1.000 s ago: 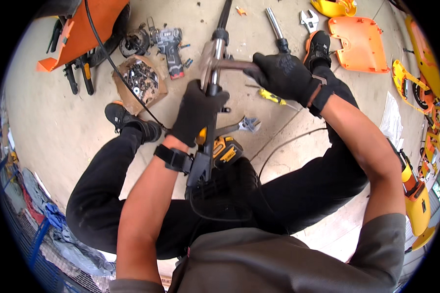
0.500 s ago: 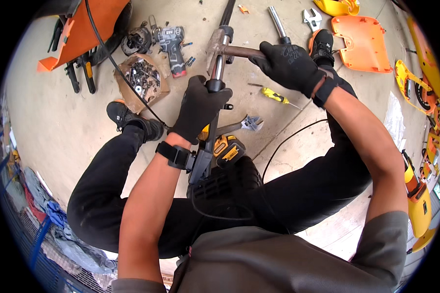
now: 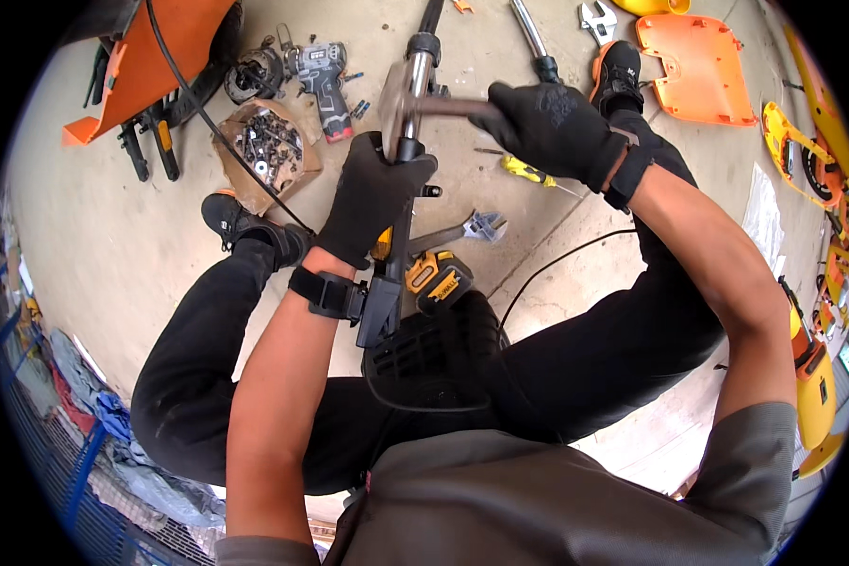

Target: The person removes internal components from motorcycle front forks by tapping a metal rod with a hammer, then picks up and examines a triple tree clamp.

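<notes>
Upper centre: our left hand [image 3: 373, 198] is clamped round the shaft [image 3: 407, 123] | our right hand [image 3: 552, 127] is clenched on the hammer [image 3: 410, 102], head now swung in against the shaft | striking goes on | screwdriver [image 3: 528, 173] on the floor

The left hand [image 3: 373, 198] covers the middle of the black shaft [image 3: 407, 123], and its top end is cut off by the upper edge. Beside this shaft, small parts in the cardboard box [image 3: 269, 151] are too tiny to identify.
</notes>
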Motion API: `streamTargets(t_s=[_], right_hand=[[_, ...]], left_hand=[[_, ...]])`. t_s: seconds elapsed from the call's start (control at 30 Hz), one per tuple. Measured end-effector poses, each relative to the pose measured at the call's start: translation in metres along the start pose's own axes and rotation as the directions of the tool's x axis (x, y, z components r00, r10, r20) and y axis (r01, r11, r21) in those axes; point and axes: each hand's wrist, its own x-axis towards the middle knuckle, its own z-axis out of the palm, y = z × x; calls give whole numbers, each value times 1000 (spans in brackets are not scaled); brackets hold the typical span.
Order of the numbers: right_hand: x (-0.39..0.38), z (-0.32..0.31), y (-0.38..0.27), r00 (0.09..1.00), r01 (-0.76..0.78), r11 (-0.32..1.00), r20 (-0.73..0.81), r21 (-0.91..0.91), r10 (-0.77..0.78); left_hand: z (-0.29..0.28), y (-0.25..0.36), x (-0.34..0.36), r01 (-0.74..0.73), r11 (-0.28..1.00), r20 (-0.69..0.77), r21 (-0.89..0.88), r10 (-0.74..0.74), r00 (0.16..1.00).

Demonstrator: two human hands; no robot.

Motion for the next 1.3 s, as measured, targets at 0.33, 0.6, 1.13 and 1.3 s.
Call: streamTargets(t_s=[0.33, 0.6, 1.13, 1.3], right_hand=[[-19, -21, 44, 974, -94, 995, -208, -29, 86], [-28, 24, 24, 980, 197, 976, 39, -95, -194], [7, 25, 22, 990, 88, 978, -94, -188, -107], [13, 19, 27, 993, 84, 968, -56, -238, -100]], left_hand=[[-6, 3, -1, -9, 1000, -26, -29, 8, 1000], [-6, 20, -5, 66, 997, 71, -51, -62, 995], [2, 22, 2, 25, 1000, 20, -12, -25, 999], [-1, 18, -3, 57, 998, 36, -36, -56, 998]])
